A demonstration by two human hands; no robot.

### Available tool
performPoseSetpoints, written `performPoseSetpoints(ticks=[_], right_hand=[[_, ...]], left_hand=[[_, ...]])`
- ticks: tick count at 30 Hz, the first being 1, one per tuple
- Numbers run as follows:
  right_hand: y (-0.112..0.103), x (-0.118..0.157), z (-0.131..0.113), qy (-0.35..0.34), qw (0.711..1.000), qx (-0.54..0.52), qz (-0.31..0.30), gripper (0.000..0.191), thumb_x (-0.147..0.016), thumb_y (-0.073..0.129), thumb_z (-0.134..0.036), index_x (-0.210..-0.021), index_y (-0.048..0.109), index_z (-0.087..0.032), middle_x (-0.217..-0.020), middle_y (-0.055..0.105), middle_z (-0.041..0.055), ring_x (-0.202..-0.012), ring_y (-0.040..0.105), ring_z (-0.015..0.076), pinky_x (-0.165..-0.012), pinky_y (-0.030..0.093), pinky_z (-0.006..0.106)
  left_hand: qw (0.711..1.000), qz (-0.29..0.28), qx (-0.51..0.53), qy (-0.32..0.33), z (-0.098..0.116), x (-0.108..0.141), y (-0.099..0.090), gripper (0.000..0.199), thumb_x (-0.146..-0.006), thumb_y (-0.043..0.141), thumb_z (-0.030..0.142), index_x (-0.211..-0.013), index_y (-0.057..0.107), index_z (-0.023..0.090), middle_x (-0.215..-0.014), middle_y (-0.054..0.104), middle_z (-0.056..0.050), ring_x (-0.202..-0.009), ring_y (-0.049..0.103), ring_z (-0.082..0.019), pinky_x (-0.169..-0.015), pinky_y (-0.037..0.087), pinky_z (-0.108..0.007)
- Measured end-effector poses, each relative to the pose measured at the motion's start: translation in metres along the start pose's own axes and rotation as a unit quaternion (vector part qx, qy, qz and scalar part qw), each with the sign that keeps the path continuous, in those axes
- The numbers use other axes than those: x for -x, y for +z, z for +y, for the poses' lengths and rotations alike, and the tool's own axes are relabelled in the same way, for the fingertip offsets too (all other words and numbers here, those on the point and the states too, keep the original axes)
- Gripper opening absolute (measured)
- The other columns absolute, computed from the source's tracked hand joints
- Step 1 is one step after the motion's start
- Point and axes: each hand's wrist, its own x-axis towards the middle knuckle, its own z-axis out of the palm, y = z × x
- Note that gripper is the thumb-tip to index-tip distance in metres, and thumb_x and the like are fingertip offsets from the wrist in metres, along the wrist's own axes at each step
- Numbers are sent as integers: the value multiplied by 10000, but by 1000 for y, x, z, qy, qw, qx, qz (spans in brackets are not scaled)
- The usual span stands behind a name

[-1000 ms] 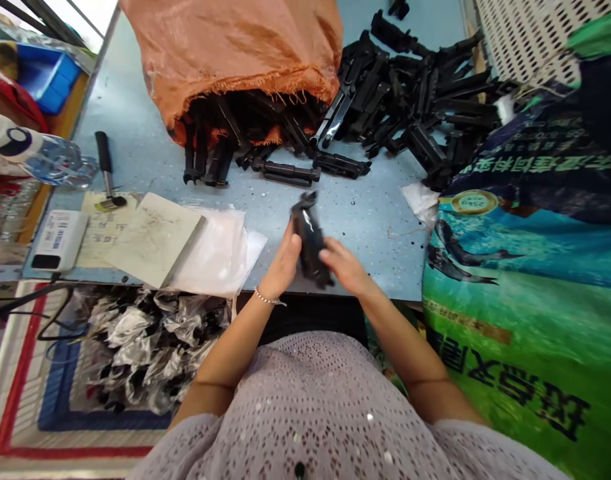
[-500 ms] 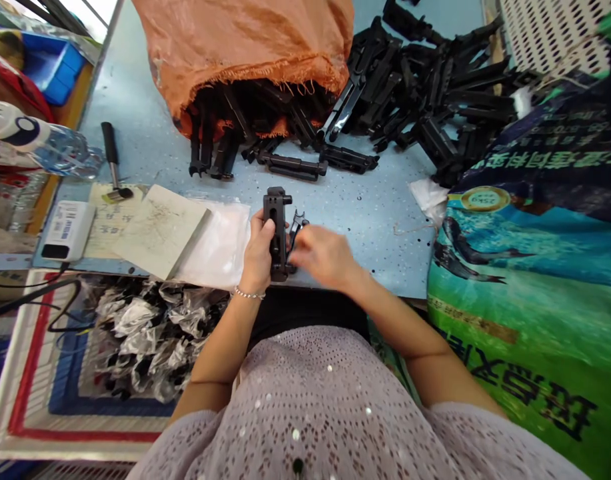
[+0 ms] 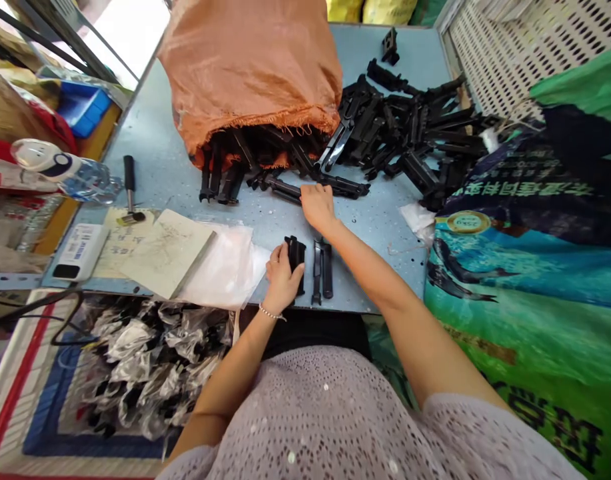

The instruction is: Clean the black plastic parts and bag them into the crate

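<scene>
A black plastic bracket (image 3: 296,263) is clasped upright on the tabletop (image 3: 375,280) by the curled left hand (image 3: 282,277). A long bracket (image 3: 285,189) is reached by the right hand (image 3: 318,207), its grip unclear. A large heap (image 3: 410,127) is left unbagged; bagged pieces (image 3: 150,367) lie near left

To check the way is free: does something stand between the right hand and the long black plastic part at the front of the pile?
Nothing visible does: the right hand already rests on the long black plastic part, at the front edge of the pile of black parts.
</scene>
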Motion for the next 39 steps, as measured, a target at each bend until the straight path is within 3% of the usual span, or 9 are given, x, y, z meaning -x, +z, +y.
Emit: performPoseSetpoints(ticks=[6, 8, 14, 18, 25, 29, 33, 36, 39], right_hand=[[-12, 93, -42, -91, 993, -76, 23, 299, -1054, 443, -310, -1172, 632, -111, -1115, 699, 187, -1036, 582, 320, -875, 438, 439], [-22, 122, -50, -150, 976, -156, 2, 323, -1078, 391, -383, -1124, 634, -174, -1064, 701, 126, -989, 599, 268, -866, 453, 397], [-28, 97, -33, -57, 975, -207, 53, 411, -1055, 357, -549, -1008, 596, -217, -983, 666, 101, -944, 598, 247, -814, 440, 350], [-18, 87, -27, 5, 952, -301, -55, 575, -1086, 132, -543, -826, 536, -226, -712, 582, 17, -696, 569, 179, -677, 409, 297], [-17, 163, -47, -226, 954, -186, -56, 453, -1072, 344, -510, -909, 629, -198, -859, 663, 76, -796, 587, 202, -709, 406, 325], [-27, 129, -16, -155, 975, -157, -34, 435, -1090, 314, -414, -935, 665, -209, -885, 687, 71, -831, 604, 207, -760, 434, 329], [-32, 55, 47, 27, 994, -49, 94, 371, -1057, 331, -230, -1273, 625, -159, -1345, 603, 177, -1205, 545, 293, -1004, 419, 441], [-24, 22, 84, 96, 994, 15, 57, 407, -1017, 470, -235, -1386, 558, -88, -1484, 478, 257, -1318, 454, 374, -1055, 383, 544], [-18, 21, 97, 124, 992, 22, -2, 411, -976, 580, -279, -1330, 599, -70, -1365, 563, 280, -1281, 476, 405, -1006, 423, 547]], left_hand=[[960, 61, 274, 5, 6, -25, -26, 799, -985, 479, 541, -1610, 33, 319, -1592, 363, -154, -1379, 508, -238, -1136, 440, -451], [956, 67, 286, 1, 10, -28, -36, 776, -976, 512, 513, -1605, 96, 329, -1502, 480, -118, -1318, 558, -224, -1109, 473, -416], [960, -67, 272, 31, 25, 3, -38, 712, -948, 538, 544, -1575, 284, 320, -1381, 592, -110, -1158, 653, -292, -937, 585, -442], [963, -15, 264, 42, 30, 8, -33, 783, -900, 633, 510, -1578, 287, 324, -1529, 468, -109, -1311, 559, -313, -994, 551, -430], [958, -7, 287, -19, 25, -9, -58, 610, -976, 458, 500, -1517, 307, 261, -1030, 691, -69, -862, 707, -206, -824, 584, -379], [999, -1, 29, -20, 9, -6, -68, 522, -974, 437, 516, -1364, 536, 181, -1040, 724, -128, -951, 711, -294, -898, 545, -459], [985, -25, -161, -49, 1, 6, -51, 628, -985, 405, 528, -1480, 479, 148, -898, 750, -156, -834, 738, -349, -802, 544, -466], [965, -38, -252, -56, 4, 14, -37, 645, -1012, 354, 541, -1518, 453, 153, -801, 741, -153, -778, 740, -342, -770, 542, -468], [957, -31, -283, -50, 8, 15, -38, 633, -1004, 372, 593, -1444, 549, 174, -860, 744, -175, -848, 736, -347, -808, 536, -497]])
